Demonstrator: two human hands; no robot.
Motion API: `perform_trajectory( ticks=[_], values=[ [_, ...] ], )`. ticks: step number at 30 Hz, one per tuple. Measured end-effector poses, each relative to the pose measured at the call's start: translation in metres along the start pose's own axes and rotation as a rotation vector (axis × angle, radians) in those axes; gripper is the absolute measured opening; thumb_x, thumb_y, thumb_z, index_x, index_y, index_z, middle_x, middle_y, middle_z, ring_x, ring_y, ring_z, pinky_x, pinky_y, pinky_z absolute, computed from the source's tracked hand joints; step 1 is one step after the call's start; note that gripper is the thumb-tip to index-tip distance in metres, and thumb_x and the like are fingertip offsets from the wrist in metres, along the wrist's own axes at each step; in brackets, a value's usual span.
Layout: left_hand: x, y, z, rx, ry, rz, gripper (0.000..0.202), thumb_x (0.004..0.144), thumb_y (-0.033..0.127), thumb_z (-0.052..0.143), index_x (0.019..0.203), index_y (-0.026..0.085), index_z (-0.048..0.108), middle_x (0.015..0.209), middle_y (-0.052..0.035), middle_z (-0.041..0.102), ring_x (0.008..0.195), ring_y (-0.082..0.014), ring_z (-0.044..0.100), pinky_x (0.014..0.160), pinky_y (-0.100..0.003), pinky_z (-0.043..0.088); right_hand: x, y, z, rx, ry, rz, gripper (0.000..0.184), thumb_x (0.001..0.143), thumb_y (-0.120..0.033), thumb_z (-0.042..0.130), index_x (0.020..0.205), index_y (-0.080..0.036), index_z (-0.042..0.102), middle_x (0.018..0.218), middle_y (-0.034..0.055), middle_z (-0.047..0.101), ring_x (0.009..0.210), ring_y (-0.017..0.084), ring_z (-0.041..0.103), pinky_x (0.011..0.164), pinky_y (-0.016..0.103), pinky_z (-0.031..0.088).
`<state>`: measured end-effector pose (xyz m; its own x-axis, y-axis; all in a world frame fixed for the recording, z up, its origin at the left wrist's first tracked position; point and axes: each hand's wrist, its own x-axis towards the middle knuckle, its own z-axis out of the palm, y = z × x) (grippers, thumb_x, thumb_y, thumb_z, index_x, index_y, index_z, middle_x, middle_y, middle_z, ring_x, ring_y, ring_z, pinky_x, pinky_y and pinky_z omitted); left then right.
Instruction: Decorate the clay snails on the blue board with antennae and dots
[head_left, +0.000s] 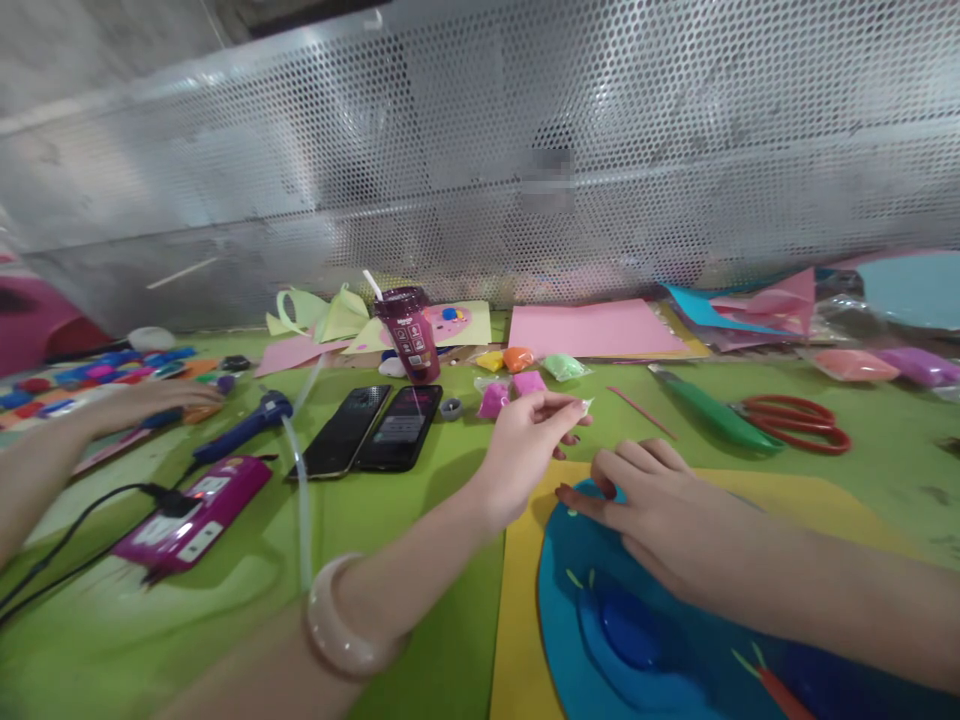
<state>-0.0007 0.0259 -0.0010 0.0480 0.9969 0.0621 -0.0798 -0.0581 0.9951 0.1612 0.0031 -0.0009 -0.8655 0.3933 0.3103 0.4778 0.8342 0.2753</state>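
Note:
My left hand (517,455), with a pale bangle (337,625) on its wrist, pinches a small whitish, see-through scrap (587,406) between thumb and fingers. What the scrap is, I cannot make out. My right hand (649,505) rests over the top edge of a round blue disc (559,600), index finger stretched out and other fingers bent. Under that fingertip a tiny pale green bit (572,513) shows on the disc. The disc lies on yellow paper (517,620) and bears a dark blue domed shape (630,625) with thin green strips, plus a red pointed piece (784,692).
Red-handled scissors (799,425), a green cutter (724,412) and a pink stick (641,412) lie beyond my right hand. Bagged clay (566,367), two phones (397,430), a cup (409,335), a blue glue gun (244,425) and a power strip (195,515) stand leftward. Another person's hand (161,400) reaches in.

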Motion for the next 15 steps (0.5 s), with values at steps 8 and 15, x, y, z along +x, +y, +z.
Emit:
perform_trajectory(
  ticks=[8,15],
  values=[
    [-0.001,0.0011,0.0007,-0.017,0.001,-0.007,0.015,0.078,0.028,0.061,0.086,0.015,0.062,0.085,-0.0046,0.068,0.063,-0.0094,0.055,0.052,-0.018,0.041,-0.0005,-0.0034,0.0002,0.012,-0.037,0.005,0.044,0.074,-0.015,0.055,0.115,-0.031,0.06,0.076,0.0067,0.052,0.069,0.02,0.042,0.063,0.034,0.033],
    [-0.0001,-0.0028,0.0013,-0.085,-0.055,-0.077,0.012,0.078,0.025,0.063,0.084,0.014,0.063,0.082,-0.0047,0.066,0.061,-0.0079,0.054,0.056,-0.019,0.045,-0.004,-0.0035,0.0028,0.087,-0.025,0.033,0.043,0.074,-0.013,0.055,0.114,-0.031,0.06,0.075,0.0057,0.053,0.07,0.019,0.044,0.062,0.032,0.034]
  ],
)
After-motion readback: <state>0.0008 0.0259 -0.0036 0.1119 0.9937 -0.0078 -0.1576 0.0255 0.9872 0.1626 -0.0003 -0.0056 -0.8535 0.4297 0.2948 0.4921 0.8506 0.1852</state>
